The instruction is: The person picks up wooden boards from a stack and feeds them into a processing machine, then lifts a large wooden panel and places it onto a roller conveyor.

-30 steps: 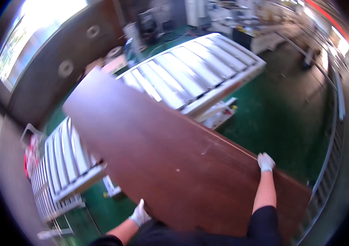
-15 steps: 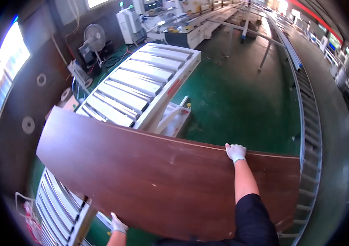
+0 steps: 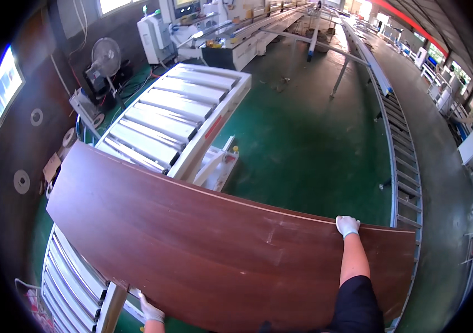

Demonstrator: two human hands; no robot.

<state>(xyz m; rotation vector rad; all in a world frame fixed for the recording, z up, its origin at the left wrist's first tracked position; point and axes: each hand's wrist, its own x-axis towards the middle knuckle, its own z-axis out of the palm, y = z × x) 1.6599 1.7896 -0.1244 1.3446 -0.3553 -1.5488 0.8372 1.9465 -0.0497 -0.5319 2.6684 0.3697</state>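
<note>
A long brown wood-look panel [image 3: 208,244] lies across in front of me, its left part over the roller conveyors. My right hand [image 3: 348,225], in a white glove, is closed over the panel's far edge near its right end. My left hand [image 3: 150,309], gloved too, is at the near edge, left of my body. It grips that edge, with its lower fingers hidden. Pale scuffs mark the panel's top face.
A white roller conveyor [image 3: 178,105] stands beyond the panel, another roller section [image 3: 69,283] at near left. A long metal roller track [image 3: 406,166] runs along the right. Far left stand a fan [image 3: 106,56] and a dark wall [image 3: 8,144]. Machinery [image 3: 242,44] is at the back.
The panel has shifted right and toward me, with my right hand on its far edge. My left hand sits further left along the near edge. The view has turned slightly right.
</note>
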